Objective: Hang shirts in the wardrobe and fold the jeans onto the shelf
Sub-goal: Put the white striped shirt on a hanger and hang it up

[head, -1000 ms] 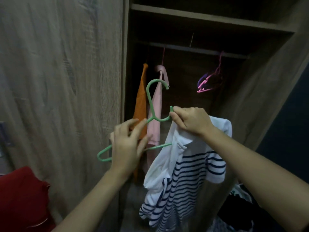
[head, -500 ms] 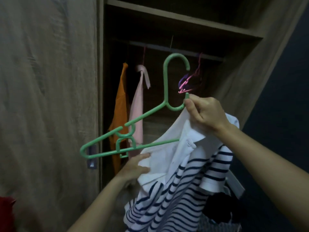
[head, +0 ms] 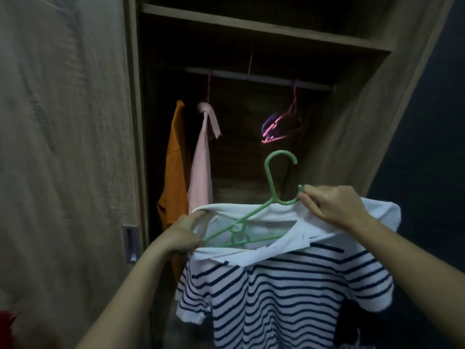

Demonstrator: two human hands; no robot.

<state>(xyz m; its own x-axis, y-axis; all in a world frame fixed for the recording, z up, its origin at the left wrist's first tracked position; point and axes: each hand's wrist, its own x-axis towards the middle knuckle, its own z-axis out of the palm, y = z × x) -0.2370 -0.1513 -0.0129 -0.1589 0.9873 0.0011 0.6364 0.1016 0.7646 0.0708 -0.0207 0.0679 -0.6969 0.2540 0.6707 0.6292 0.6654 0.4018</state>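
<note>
Mid-step, as I read it: the striped polo shirt point(head: 289, 288) is half-dressed on the green hanger point(head: 275, 199), not yet on the rail point(head: 264, 78). The shirt hangs in front of the open wardrobe, below the rail and nearer to me. Its collar is spread over the hanger's arms and the body drops straight down.

My left hand point(head: 186, 235) is curled round the collar's left end, w/ the hanger's left tip somewhere inside that fabric. Can't tell if the tip is properly seated in the shoulder. My right hand point(head: 329, 205) pinches the hanger's right arm just beside the neck, thumb + fingers closed on plastic and white cloth together.

What the next move turns on, imo:
- The hook point(head: 279, 152) stands upright just left of the right hand, well below the rail, mouth opening to the right.
- The hanger's long axis runs left-near to right-far, i.e. roughly along the rail.
- The orange shirt point(head: 173, 172) and pink shirt point(head: 201, 177) hang edge-on to me.

So the hanger prob. needs lifting up and away, plus a turn, before the hook can drop over. The right hand is nearer the hook, so it's the one to carry it. The bare rail btwn the pink shirt and the pink hangers point(head: 269, 131) looks like the slot. Jeans: not in view.
</note>
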